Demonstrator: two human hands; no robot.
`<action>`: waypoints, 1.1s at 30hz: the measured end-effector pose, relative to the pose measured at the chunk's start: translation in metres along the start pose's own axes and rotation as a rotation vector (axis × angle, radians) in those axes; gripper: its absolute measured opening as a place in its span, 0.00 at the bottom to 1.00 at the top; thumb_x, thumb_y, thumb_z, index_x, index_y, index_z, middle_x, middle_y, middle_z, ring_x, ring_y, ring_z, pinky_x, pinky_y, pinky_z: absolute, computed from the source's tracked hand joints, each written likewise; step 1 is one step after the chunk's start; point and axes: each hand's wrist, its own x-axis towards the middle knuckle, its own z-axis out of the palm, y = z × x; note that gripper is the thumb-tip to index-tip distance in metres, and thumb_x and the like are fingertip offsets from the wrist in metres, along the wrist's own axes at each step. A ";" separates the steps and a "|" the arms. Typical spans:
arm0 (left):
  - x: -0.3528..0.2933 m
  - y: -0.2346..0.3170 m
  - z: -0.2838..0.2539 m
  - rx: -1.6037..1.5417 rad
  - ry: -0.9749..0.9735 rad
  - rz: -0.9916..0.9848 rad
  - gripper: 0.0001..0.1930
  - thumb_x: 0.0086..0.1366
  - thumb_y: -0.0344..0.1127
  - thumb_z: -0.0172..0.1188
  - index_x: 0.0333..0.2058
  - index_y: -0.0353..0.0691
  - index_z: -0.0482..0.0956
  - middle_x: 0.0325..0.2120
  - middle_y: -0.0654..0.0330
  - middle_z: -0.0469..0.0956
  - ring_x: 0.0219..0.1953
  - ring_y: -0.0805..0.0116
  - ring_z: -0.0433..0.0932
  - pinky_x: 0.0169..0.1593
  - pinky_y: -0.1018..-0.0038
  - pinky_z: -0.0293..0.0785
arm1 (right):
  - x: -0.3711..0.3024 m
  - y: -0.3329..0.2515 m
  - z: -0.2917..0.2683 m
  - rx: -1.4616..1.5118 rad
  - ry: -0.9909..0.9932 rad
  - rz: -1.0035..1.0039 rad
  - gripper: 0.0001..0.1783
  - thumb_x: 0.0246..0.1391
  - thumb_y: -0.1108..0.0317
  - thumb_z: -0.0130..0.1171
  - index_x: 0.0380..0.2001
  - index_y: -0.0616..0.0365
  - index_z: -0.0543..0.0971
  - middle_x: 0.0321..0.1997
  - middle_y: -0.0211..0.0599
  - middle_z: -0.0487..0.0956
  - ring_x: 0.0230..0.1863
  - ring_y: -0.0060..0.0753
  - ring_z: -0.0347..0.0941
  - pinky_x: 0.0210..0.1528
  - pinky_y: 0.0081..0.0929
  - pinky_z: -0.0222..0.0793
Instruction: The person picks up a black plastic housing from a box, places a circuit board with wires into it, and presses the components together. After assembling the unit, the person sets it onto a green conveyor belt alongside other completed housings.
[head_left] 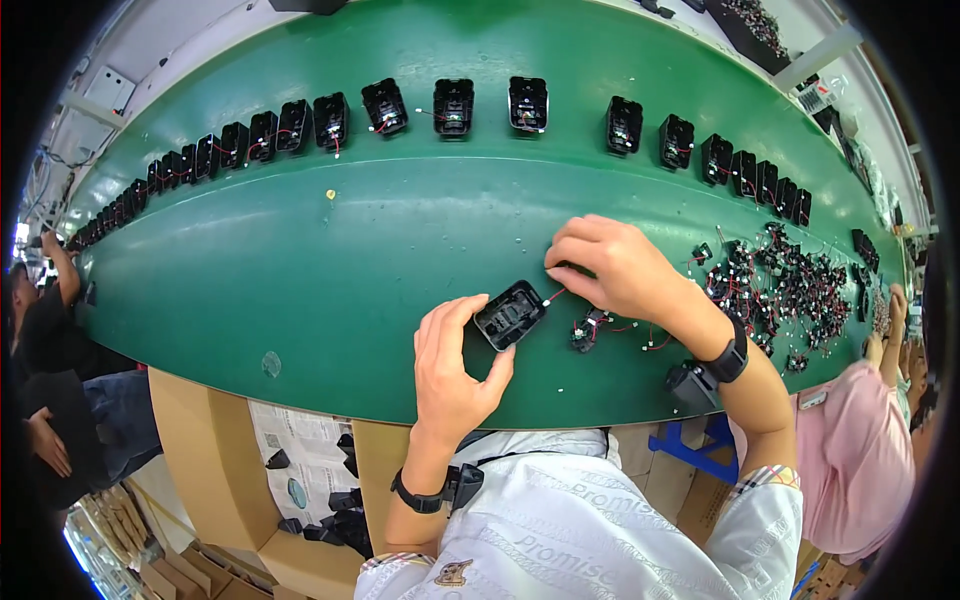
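Observation:
A black, open-topped plastic housing is tilted above the green table in front of me. My left hand is closed on it, fingers along its left edge and thumb at the lower edge. At its right corner, a red wire with a small white plug runs up to my right hand. My right fingers are pinched together on that wire; their tips are partly hidden. Below my right hand lies a small black part with red wires and white plugs. A heap of similar wired black parts spreads to the right.
Similar black housings stand in a long row along the far side of the green table. A cardboard box with black pieces is at lower left. Other people sit at the left and right ends. A blue stool stands beside me.

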 end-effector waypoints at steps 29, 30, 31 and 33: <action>0.001 0.025 0.021 -1.476 -0.394 -0.513 0.43 0.57 0.53 0.60 0.65 0.33 0.58 0.41 0.43 0.74 0.40 0.59 0.79 0.41 0.71 0.77 | -0.071 -0.101 0.001 0.506 0.416 0.394 0.14 0.45 0.83 0.63 0.38 0.62 0.84 0.39 0.47 0.82 0.40 0.37 0.80 0.44 0.28 0.75; 0.000 0.025 0.023 -1.473 -0.396 -0.515 0.43 0.57 0.53 0.60 0.65 0.33 0.58 0.41 0.43 0.74 0.40 0.59 0.79 0.41 0.71 0.77 | -0.074 -0.099 0.000 0.488 0.435 0.372 0.12 0.45 0.83 0.65 0.35 0.62 0.84 0.41 0.51 0.83 0.39 0.37 0.81 0.42 0.30 0.76; -0.002 0.024 0.025 -1.476 -0.388 -0.469 0.42 0.58 0.53 0.60 0.65 0.34 0.59 0.41 0.42 0.74 0.38 0.59 0.79 0.38 0.72 0.76 | -0.076 -0.100 -0.001 0.491 0.438 0.374 0.12 0.45 0.83 0.65 0.35 0.62 0.84 0.41 0.51 0.83 0.39 0.37 0.81 0.42 0.30 0.76; -0.004 0.023 0.026 -1.474 -0.383 -0.428 0.42 0.58 0.54 0.60 0.64 0.34 0.59 0.41 0.41 0.74 0.37 0.59 0.79 0.36 0.73 0.76 | -0.080 -0.107 -0.005 0.678 0.510 0.477 0.08 0.46 0.83 0.64 0.31 0.61 0.83 0.42 0.51 0.84 0.41 0.38 0.82 0.43 0.31 0.76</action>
